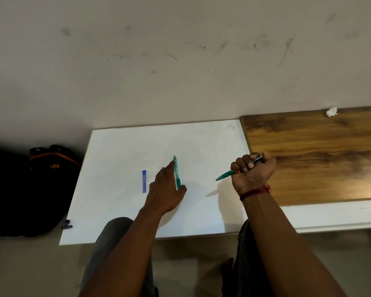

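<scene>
Two green pens were in play. The lying pen sat flat near the middle of the white board, pointing roughly away from the person. The left hand was laid over it with the fingers out straight, index finger running along one side and thumb by the near end, so touching it rather than wrapped around it. The held pen was up off the board, clamped in the fist of the right hand, tip sticking out to the left. The hands were well apart. A small blue stick lay just left of the left hand. A red thread circled the right wrist, a wooden tabletop butted up against the board on the right, and a dark backpack sat on the floor to the left.
</scene>
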